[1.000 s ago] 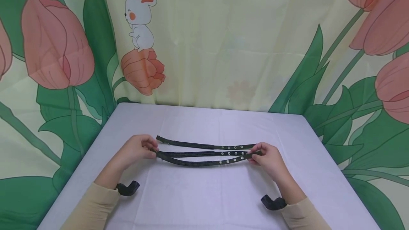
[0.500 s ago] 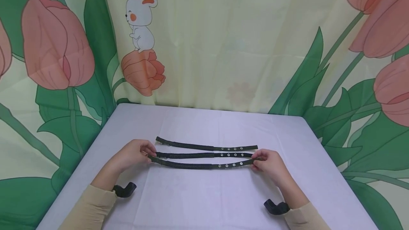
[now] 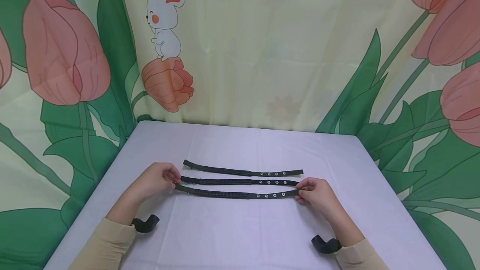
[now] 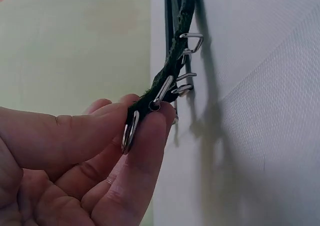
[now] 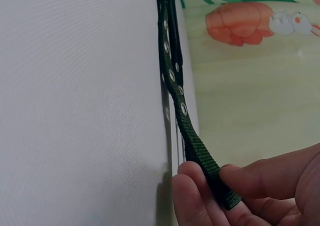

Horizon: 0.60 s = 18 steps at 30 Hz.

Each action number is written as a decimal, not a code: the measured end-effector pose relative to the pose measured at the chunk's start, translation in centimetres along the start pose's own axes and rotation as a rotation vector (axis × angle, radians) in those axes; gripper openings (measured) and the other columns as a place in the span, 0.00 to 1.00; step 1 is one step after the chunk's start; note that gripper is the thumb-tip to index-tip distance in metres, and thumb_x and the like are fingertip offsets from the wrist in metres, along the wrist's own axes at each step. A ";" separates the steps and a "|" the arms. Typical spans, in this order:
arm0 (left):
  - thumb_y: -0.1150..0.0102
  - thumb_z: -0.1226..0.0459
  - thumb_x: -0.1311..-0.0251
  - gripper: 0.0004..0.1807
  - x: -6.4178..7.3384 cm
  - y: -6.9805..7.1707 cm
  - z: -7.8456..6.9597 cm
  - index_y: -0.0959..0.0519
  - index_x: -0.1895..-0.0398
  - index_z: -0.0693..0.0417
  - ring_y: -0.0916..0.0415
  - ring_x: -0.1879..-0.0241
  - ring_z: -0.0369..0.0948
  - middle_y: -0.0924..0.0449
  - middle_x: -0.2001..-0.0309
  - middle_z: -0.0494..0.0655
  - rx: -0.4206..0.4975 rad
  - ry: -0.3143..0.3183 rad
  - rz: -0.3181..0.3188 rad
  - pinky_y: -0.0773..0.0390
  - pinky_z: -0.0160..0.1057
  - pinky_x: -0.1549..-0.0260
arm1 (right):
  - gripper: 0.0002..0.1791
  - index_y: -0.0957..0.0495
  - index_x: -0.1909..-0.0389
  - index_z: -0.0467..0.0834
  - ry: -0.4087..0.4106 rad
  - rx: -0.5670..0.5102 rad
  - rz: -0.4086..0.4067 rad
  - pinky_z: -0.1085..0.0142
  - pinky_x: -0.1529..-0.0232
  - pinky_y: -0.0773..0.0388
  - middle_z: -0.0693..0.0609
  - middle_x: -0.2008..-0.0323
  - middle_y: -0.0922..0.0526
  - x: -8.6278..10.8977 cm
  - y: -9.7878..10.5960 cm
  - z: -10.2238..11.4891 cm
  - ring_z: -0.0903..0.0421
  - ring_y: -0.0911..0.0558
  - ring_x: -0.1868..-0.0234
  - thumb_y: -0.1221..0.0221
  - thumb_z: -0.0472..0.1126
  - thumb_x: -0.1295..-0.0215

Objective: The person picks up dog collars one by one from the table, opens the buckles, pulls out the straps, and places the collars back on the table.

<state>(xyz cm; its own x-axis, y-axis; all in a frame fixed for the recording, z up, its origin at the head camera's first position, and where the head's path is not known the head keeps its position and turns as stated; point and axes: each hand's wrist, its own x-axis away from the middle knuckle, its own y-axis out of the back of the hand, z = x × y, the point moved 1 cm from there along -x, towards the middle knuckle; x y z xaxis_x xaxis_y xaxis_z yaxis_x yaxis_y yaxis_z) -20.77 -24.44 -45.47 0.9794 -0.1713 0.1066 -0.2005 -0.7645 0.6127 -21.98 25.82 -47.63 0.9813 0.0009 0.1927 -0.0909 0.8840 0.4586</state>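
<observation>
Three dark green collars of webbing lie roughly parallel across the white table. The nearest collar point(image 3: 228, 195) has a black ribbed middle and a row of metal eyelets towards its right end. My left hand point(image 3: 157, 180) pinches its left end between thumb and fingers; a metal ring point(image 4: 131, 132) shows there in the left wrist view. Its plain right tip is pinched by my right hand point(image 3: 318, 193), with the eyelets just beyond the fingers. Just behind it lies the middle collar point(image 3: 228, 182), its ends close to both hands. The far collar point(image 3: 228, 171) lies apart, untouched.
A white cloth covers the table point(image 3: 240, 232), wrinkled in places. Behind it hangs a curtain point(image 3: 255, 53) printed with tulips and a rabbit. Black curved pieces point(image 3: 146, 223) sit at both wrists.
Both hands have moved towards the person with the nearest collar, which has come down from above the middle one to lie in front of it. The far collar's right end is now uncovered.
</observation>
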 end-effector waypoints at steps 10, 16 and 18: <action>0.34 0.78 0.42 0.13 0.1 0.4 0.4 0.16 0.55 0.61 0.16 0.58 0.44 0.12 0.58 0.52 0.022 0.076 -0.008 0.17 0.40 0.60 | 0.11 0.19 0.50 0.27 -0.026 0.007 -0.018 0.62 0.64 0.10 0.39 0.63 0.10 0.0 0.9 -0.2 0.54 0.10 0.66 0.41 0.23 0.31; 0.36 0.76 0.35 0.19 0.1 1.0 1.2 0.19 0.41 0.69 0.11 0.53 0.46 0.10 0.49 0.61 0.073 0.065 0.037 0.10 0.44 0.53 | 0.11 0.19 0.48 0.28 -0.052 0.016 -0.037 0.61 0.63 0.10 0.38 0.61 0.10 0.2 1.6 -0.1 0.54 0.09 0.65 0.41 0.24 0.29; 0.37 0.76 0.34 0.22 0.1 1.2 1.5 0.21 0.37 0.71 0.10 0.51 0.48 0.11 0.47 0.64 0.098 0.062 0.051 0.10 0.45 0.52 | 0.11 0.19 0.48 0.28 -0.062 0.019 -0.043 0.61 0.63 0.09 0.38 0.60 0.09 0.2 1.9 -0.1 0.54 0.09 0.65 0.40 0.25 0.28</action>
<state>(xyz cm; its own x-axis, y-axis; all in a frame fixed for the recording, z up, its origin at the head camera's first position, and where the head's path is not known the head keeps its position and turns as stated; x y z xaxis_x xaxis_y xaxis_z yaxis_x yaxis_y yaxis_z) -20.95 -26.32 -45.84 0.9668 -0.1751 0.1861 -0.2485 -0.8135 0.5259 -21.97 27.56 -46.83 0.9721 -0.0659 0.2253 -0.0529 0.8735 0.4839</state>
